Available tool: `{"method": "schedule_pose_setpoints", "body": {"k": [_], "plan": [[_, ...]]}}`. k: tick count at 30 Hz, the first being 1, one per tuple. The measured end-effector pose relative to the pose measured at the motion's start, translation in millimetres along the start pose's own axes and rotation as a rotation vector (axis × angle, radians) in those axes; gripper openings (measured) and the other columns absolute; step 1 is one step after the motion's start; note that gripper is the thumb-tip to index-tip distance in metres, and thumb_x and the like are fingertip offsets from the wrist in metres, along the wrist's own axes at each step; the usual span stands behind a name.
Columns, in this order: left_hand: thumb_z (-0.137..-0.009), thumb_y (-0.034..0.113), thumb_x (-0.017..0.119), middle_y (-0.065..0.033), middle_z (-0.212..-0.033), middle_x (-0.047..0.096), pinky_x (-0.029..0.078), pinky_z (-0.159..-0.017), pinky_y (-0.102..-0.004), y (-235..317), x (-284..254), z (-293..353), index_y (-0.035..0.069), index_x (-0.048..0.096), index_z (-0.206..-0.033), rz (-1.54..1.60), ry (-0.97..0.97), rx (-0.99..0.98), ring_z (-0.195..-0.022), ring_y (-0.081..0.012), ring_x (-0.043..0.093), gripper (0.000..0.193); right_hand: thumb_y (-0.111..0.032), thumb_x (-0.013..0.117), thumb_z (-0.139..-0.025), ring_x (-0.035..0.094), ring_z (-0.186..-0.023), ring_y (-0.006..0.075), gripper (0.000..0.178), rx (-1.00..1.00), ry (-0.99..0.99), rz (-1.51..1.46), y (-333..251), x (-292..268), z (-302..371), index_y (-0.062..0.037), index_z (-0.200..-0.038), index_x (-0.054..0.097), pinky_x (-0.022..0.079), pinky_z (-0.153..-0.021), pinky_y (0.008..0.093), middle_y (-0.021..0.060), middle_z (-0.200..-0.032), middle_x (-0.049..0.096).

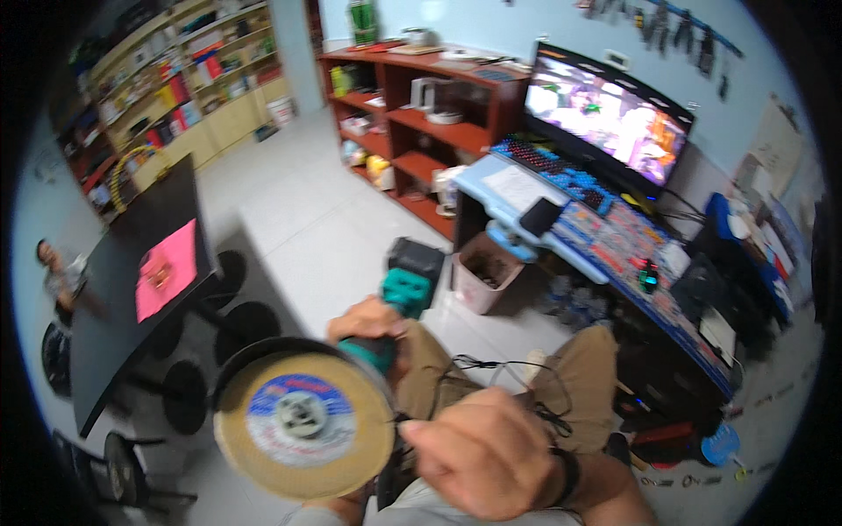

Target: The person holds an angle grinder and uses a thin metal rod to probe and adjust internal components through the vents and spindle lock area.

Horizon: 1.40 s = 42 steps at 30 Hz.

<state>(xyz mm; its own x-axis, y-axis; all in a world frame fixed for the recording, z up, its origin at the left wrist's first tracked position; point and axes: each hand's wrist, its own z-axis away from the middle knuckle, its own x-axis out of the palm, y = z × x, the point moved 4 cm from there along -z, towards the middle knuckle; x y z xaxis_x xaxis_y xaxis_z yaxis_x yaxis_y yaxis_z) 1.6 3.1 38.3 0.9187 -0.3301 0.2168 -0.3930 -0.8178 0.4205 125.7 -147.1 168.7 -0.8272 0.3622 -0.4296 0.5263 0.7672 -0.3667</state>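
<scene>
A teal and black cordless angle grinder (pixel 405 289) is held above my lap, its black battery end pointing away from me. My left hand (pixel 368 321) is wrapped round its body. A large tan abrasive disc (pixel 246 451) with a blue, white and red label faces me, with a metal nut (pixel 301 414) at its centre. A black guard (pixel 230 361) curves behind its upper left edge. My right hand (pixel 491 451) is closed in a pinch at the disc's right edge. A small dark thing shows at the fingertips, too blurred to name.
A black cable (pixel 478 361) lies across my lap. Ahead stand a waste bin (pixel 481 285) and a red-brown shelf (pixel 417 114). At right is a desk (pixel 605 241) with a lit monitor (pixel 610 114). A black table (pixel 114 289) with a pink sheet (pixel 175 276) and stools stands at left; a person (pixel 60 272) is beyond it.
</scene>
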Motion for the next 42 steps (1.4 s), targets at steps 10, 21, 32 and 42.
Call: {"method": "schedule_pose_setpoints", "body": {"k": [10,21,32,42], "plan": [[-0.077,-0.021,0.059,-0.0047,-0.1,0.059,0.034,-0.118,-0.0452,-0.6,7.9,-2.6,0.013,0.046,-0.114,-0.02,0.051,-0.109,-0.095,-0.0188,0.059,0.052,0.004,0.079,-0.081,0.066,-0.085,0.0274,0.032,0.073,0.003,0.036,5.8,1.8,10.0,0.0093,-0.11,0.066,0.058,-0.073,0.0388,0.016,-0.1,0.063],[-0.08,-0.016,0.066,-0.0063,-0.101,0.063,0.039,-0.115,-0.0446,10.0,4.1,-6.7,0.011,0.046,-0.115,-0.115,0.008,-0.051,-0.096,-0.0201,0.064,0.049,0.012,0.075,-0.077,0.065,-0.065,0.022,0.023,0.179,0.087,-0.096,9.3,-1.0,5.5,0.0009,-0.098,0.073,0.053,-0.058,0.0309,0.0113,-0.082,0.066],[-0.082,-0.014,0.07,-0.004,-0.1,0.063,0.037,-0.117,-0.0441,7.1,0.9,-6.3,0.015,0.047,-0.115,-0.07,-0.03,-0.061,-0.095,-0.0182,0.064,0.05,0.012,0.075,-0.077,0.065,-0.067,0.0184,0.021,0.31,0.002,-0.2,6.9,0.2,5.8,0.0026,-0.096,0.072,0.052,-0.06,0.0286,0.0125,-0.083,0.066],[-0.076,-0.015,0.072,-0.0079,-0.098,0.066,0.045,-0.098,-0.041,1.9,1.1,-4.7,0.011,0.049,-0.115,-0.005,0.031,-0.01,-0.088,-0.0206,0.068,0.052,0.006,0.073,-0.088,0.066,-0.076,0.0109,0.014,0.532,-0.122,-0.578,23.8,4.0,-1.1,0.0049,-0.102,0.071,0.054,-0.064,0.0241,0.009,-0.091,0.067]]}}
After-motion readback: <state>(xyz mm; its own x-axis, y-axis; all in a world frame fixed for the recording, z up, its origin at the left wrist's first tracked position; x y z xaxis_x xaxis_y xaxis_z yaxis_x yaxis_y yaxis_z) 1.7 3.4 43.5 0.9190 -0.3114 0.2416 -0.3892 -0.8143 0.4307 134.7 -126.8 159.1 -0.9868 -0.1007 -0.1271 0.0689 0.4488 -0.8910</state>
